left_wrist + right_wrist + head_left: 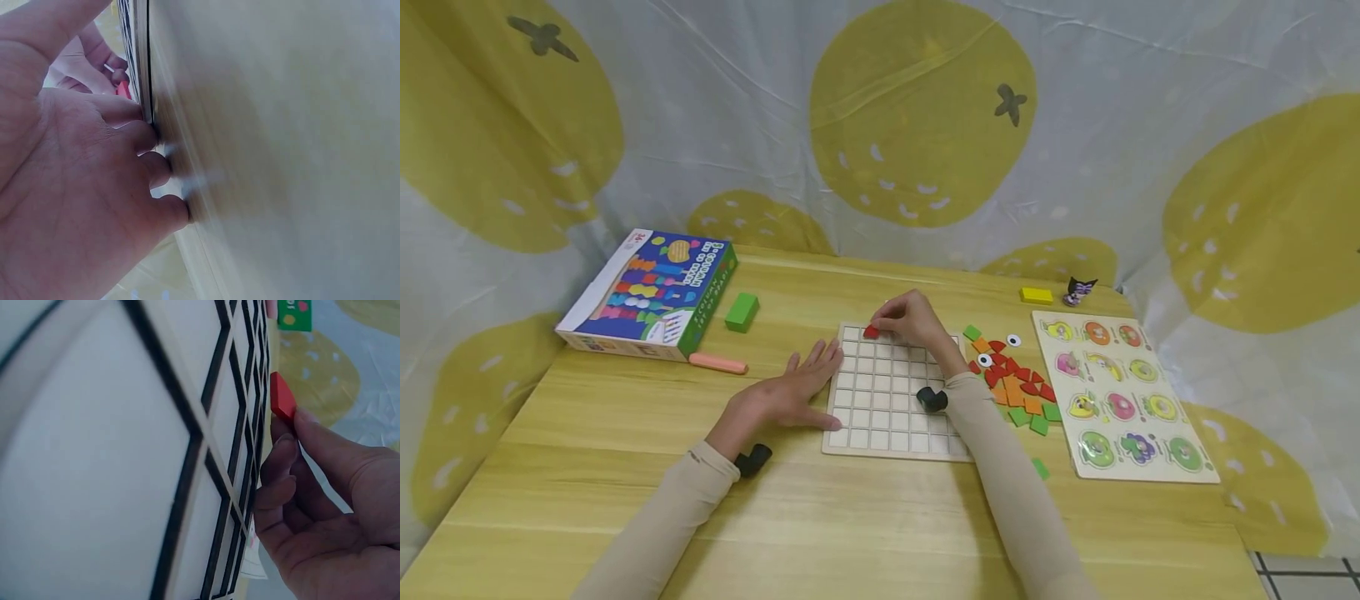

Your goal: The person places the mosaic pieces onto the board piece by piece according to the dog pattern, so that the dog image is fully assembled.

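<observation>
Nearest us, the grid board [880, 396] lies on the table [865, 529], and we judge it could skid if the left hand [782, 396] steadies it too weakly; that hand is spread wide, its thumb at the board's 8 o'clock edge and fingers towards 10 o'clock. Our right sleeve [1011, 475], slanting in from 5 o'clock, could scatter the loose pieces [1013, 387] at 3 o'clock if the arm swings outward. Farther off, our right hand [913, 321] arches over the board's far rows, its fingertips towards 9 o'clock, pinching a red piece [871, 332] at 11 o'clock; an off-centre pinch could let it slip or settle askew across the ridges. We cannot tell whether it touches the board. Beyond, the box [651, 292] sits towards 10 o'clock.
</observation>
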Motion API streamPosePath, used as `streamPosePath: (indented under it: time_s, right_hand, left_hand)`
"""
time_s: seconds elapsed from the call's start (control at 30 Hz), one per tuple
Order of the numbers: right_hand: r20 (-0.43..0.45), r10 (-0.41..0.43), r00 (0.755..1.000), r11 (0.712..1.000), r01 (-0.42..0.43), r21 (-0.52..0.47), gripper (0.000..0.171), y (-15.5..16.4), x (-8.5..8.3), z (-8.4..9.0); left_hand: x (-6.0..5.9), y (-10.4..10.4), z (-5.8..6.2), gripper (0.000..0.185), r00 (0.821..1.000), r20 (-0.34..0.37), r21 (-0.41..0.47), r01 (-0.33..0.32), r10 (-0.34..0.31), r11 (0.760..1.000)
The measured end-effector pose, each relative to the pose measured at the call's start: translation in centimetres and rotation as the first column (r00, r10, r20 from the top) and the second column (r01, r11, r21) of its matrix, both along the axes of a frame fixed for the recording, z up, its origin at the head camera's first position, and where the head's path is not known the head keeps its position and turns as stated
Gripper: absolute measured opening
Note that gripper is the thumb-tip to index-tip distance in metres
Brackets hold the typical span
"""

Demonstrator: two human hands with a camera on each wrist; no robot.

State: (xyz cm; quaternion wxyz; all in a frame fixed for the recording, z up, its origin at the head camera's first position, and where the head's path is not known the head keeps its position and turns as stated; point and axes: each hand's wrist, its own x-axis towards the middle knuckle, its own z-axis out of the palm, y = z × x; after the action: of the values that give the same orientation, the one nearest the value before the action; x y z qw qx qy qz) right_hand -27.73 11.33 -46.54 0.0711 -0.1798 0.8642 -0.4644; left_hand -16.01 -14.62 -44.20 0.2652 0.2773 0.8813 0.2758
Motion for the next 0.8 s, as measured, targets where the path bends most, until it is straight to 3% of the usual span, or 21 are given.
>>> streamPosePath:
  time_s: [0.17, 0.4, 0.8]
  right_hand:
    - [-0.027, 0.03, 0.999, 0.998, -0.028, 0.065, 0.006, -0.2, -0.13, -0.16]
    - [-0.03, 0.083, 0.996, 0.994, -0.08, 0.077, 0.006, -0.35, -0.09, 0.12]
    - [0.01, 0.056, 0.998, 0.994, -0.057, 0.093, 0.005, -0.47, 0.3, 0.32]
  left_hand:
    - [0.01, 0.09, -0.05, 0.112, 1.0, 0.0, -0.002, -0.002, 0.002, 1.0]
    - [-0.06, 0.07, -0.19, 0.113, 1.0, 0.003, -0.004, 0.001, -0.001, 1.0]
    - [-0.18, 0.06, -0.04, 0.113, 1.0, 0.013, 0.01, 0.006, -0.006, 1.0]
